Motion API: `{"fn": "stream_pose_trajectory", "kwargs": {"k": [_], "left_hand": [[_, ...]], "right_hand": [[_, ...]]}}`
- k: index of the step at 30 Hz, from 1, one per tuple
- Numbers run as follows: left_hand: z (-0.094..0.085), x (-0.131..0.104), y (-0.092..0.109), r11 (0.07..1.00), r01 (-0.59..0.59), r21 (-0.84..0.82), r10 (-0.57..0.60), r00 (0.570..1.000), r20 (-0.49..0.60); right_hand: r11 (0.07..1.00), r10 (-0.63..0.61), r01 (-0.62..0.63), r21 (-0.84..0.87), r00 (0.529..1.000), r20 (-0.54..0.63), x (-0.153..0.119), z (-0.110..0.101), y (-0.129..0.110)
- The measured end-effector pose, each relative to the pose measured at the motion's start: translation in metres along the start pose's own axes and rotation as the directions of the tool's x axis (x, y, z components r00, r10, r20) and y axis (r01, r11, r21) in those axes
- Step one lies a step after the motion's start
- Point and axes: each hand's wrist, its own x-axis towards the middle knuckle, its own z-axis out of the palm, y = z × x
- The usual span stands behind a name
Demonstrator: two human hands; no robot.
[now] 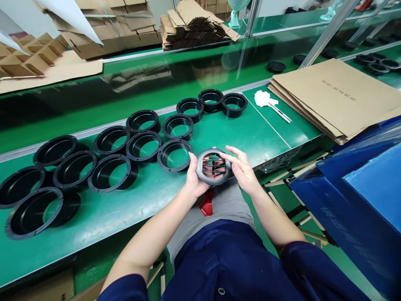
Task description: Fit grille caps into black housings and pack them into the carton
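A round grey ring-shaped part (202, 172) with thin black bars across its opening is held over the front edge of the green table (150, 175). My left hand (194, 179) grips it from the left, thumb on the rim and fingers behind, partly seen through the opening. On the right side, my right hand (242, 169) touches the rim with its fingertips, its fingers partly spread. Several black flanged rings stand on the table to the left, the nearest one (159, 155) just beside my left thumb.
Flat cardboard sheets (338, 96) lie at the right, above a blue bin (354, 200). A crumpled white tissue and thin sticks (282, 113) lie beside them. Folded cardboard (194, 25) is stacked behind a raised edge. A red object (206, 205) is near my lap.
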Motion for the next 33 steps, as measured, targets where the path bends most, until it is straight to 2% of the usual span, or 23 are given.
{"fn": "stream_pose_trajectory", "kwargs": {"k": [5,9,13,16,21,23,25,27,28,30,32,33], "left_hand": [[-0.001,-0.002,0.0,0.999,-0.035,-0.042,0.035,0.999,-0.013],[-0.002,-0.003,-0.005,0.998,-0.049,-0.03,0.049,0.999,-0.002],[-0.006,-0.003,-0.013,0.998,-0.001,0.057,-0.002,0.998,0.055],[-0.011,-0.007,-0.017,0.996,0.002,0.086,-0.011,0.995,0.103],[-0.01,-0.035,-0.006,0.992,-0.073,0.1,0.061,0.991,0.123],[-0.008,-0.054,0.003,0.981,-0.14,0.132,0.109,0.97,0.219],[-0.012,-0.073,0.014,0.945,-0.233,0.232,0.148,0.932,0.33],[-0.023,-0.089,0.025,0.839,-0.294,0.457,0.134,0.927,0.351],[-0.031,-0.094,0.029,0.736,-0.31,0.601,0.132,0.938,0.322],[-0.047,-0.101,0.035,0.436,-0.333,0.836,0.191,0.942,0.275],[-0.062,-0.103,0.036,0.158,-0.371,0.915,0.29,0.903,0.316],[-0.068,-0.104,0.035,0.074,-0.393,0.917,0.33,0.877,0.349]], "right_hand": [[0.974,-0.128,0.136,-0.181,0.99,0.056,-0.02,0.015,0.006],[0.91,-0.245,0.273,-0.313,0.961,0.124,-0.027,0.014,0.016],[0.912,-0.223,0.283,-0.297,0.949,0.221,-0.014,0.009,0.015],[0.905,-0.2,0.315,-0.286,0.908,0.367,-0.002,0.013,0.003],[0.874,-0.273,0.425,-0.235,0.83,0.486,0.014,0.024,-0.022],[0.871,-0.347,0.463,-0.165,0.817,0.461,0.026,0.026,-0.031],[0.871,-0.395,0.471,-0.138,0.84,0.372,0.044,0.031,-0.04],[0.872,-0.389,0.453,-0.185,0.871,0.299,0.065,0.041,-0.049],[0.868,-0.371,0.442,-0.226,0.881,0.294,0.076,0.05,-0.053],[0.843,-0.331,0.441,-0.309,0.877,0.348,0.096,0.071,-0.059],[0.805,-0.294,0.457,-0.379,0.861,0.415,0.109,0.094,-0.063],[0.785,-0.28,0.465,-0.41,0.856,0.435,0.113,0.104,-0.063]]}}
